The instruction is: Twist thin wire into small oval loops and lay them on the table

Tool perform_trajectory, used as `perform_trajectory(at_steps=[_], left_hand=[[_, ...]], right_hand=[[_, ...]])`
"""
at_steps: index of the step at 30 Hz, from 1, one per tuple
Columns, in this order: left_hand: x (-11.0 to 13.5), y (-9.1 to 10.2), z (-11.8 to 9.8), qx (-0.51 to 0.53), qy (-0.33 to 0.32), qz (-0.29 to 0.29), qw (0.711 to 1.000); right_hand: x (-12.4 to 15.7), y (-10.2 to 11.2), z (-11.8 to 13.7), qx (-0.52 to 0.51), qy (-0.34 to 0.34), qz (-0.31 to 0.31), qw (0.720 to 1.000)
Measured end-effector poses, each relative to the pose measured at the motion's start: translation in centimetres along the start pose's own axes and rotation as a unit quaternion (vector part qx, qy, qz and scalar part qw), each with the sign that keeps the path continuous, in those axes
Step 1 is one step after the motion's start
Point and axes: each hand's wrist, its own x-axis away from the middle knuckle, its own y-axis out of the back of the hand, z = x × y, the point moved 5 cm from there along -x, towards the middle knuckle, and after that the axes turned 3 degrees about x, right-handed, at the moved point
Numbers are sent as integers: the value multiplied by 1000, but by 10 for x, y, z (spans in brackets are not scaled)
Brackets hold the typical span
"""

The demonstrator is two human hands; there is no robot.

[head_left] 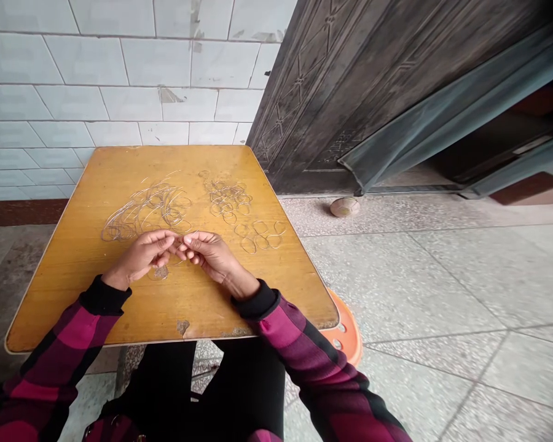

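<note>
A dark carved door point(299, 92) stands beyond the far right corner of the yellow-brown surface point(179, 307). The wire tangle point(166, 205) spreads over the surface's left-middle; its springy, crossing strands could snag a finger or come away together if one were tugged. Both forearms reach in over the surface's near edge, wrists angled inward, so that the hands meet near its middle. The left hand point(142, 255) and right hand point(209, 255) are narrow, thumb to forefinger, and appear to pinch the same fine wire piece point(180, 239). To the surface's right lie a ring heap point(230, 199) and, nearer its right edge, a few loose rings point(259, 234), which a sweeping right hand could knock together. The wire piece is smallest; a slack pinch could let it spring away.
</note>
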Motion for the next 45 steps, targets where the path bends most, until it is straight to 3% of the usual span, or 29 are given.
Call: perform_trajectory(at_steps=[8,20,27,33,37,45], left_hand=[[1,-6,-2,-7,35,16,999],[2,-7,18,123,188,77,972],[2,-8,14,112,155,94,977],[3,-3,15,80,135,63,986],[5,-5,13,57,123,42,990],[7,-4,7,-68,38,-92,993]], right_hand=[[4,-5,4,50,8,33,998],[6,-7,2,88,-6,83,993],[6,-8,4,63,0,84,994],[2,1,2,36,-10,14,999],[1,1,0,23,-27,18,999],[-3,4,1,35,18,8,999]])
